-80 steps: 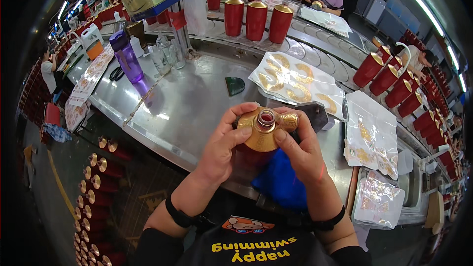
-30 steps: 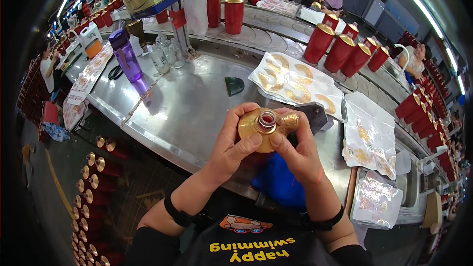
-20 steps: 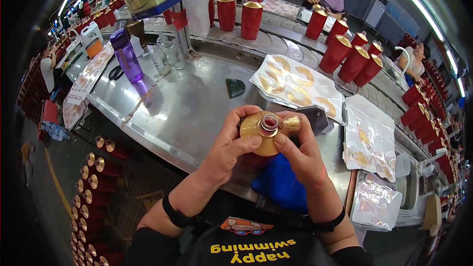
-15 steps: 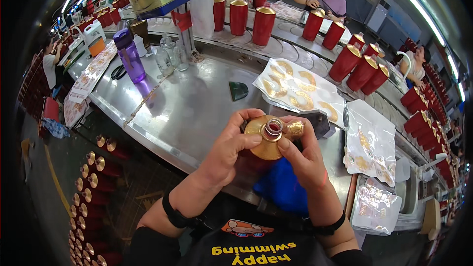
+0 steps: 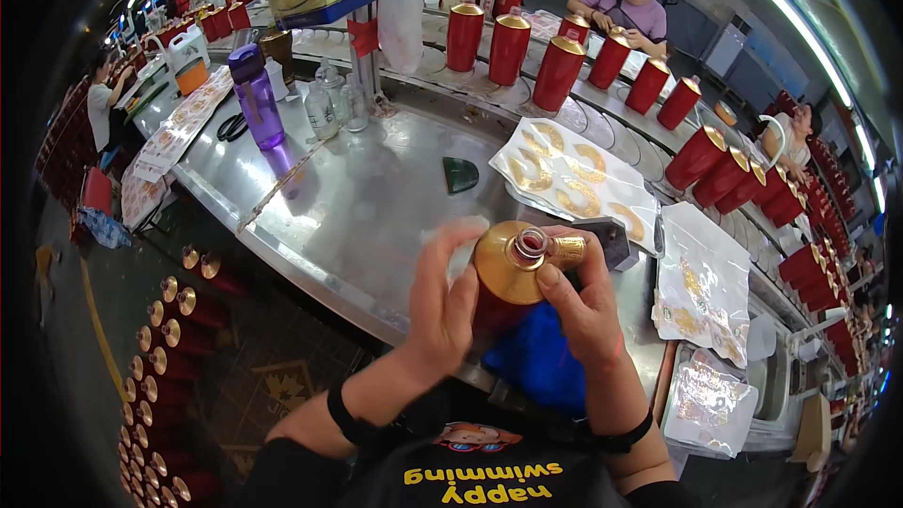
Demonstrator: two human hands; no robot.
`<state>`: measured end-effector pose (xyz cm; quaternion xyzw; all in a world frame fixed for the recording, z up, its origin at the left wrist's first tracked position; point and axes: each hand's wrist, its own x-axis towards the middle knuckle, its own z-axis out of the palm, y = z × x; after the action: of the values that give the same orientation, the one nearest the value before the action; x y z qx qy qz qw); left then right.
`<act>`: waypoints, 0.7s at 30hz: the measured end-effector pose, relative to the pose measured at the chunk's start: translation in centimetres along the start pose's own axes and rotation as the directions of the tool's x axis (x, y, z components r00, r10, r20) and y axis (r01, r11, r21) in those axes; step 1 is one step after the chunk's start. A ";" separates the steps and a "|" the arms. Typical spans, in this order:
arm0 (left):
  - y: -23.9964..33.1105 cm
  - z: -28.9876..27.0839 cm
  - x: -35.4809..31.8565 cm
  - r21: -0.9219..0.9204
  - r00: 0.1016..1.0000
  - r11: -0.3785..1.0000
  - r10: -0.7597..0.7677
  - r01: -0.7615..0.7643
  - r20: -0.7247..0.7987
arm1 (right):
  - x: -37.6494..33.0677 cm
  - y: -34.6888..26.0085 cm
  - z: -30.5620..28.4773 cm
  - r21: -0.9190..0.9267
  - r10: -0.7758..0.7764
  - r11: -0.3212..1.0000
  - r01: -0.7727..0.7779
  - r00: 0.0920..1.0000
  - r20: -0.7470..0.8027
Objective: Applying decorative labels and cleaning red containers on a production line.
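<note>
A red bottle with a gold shoulder [image 5: 506, 268] and an uncapped clear neck stands upright in front of me. My right hand [image 5: 588, 296] is closed at its right side, thumb pressed by the base of the neck. Between that thumb and the curled fingers is a curved gold patterned piece [image 5: 568, 251]; whether it is a label or a cap I cannot tell. My left hand [image 5: 442, 296] is open at the bottle's left side, thumb apart from the motion-blurred fingers. A blue cloth [image 5: 536, 362] lies beneath, by the bottle's lower part.
Gold curved decals lie on a white sheet [image 5: 536, 165], beside a dark block [image 5: 611, 243]. A green plate [image 5: 460, 174], purple bottle [image 5: 256, 99] and glass bottles [image 5: 322, 111] are on the steel table [image 5: 376, 216]. Red bottles [image 5: 559, 73] line the conveyor; a person [image 5: 625, 5] sits beyond.
My left hand has let go of the gold shoulder and opened to the left. My right hand keeps its grip. Bottles on the conveyor have shifted to the right.
</note>
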<state>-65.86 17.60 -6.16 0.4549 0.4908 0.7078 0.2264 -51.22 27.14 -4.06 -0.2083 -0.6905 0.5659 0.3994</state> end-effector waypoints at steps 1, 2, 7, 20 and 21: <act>0.0 0.1 -1.2 0.404 0.898 0.813 0.437 -0.420 0.053 | 0.0 0.0 0.0 -0.002 0.000 1.000 0.000 1.000 -0.002; -0.2 0.2 -2.2 0.400 0.899 0.815 0.434 -0.420 0.059 | 0.1 0.0 0.1 -0.002 0.003 1.000 -0.003 1.000 -0.011; -1.3 0.8 -4.1 0.575 0.833 0.612 0.480 -0.543 0.275 | -0.1 0.4 0.7 0.012 -0.026 1.000 0.027 0.998 -0.048; -1.8 0.5 -3.0 0.592 0.817 0.577 0.500 -0.563 0.288 | 1.2 0.9 0.1 0.169 0.035 0.985 -0.035 0.999 0.005; -1.7 0.8 -3.2 0.622 0.821 0.556 0.491 -0.552 0.291 | 1.2 0.9 0.0 0.171 0.037 0.985 -0.036 0.999 -0.005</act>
<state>-63.86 16.21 -8.96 0.6585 0.5480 0.4916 -0.1564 -52.08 28.33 -4.55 -0.1882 -0.6337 0.6296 0.4083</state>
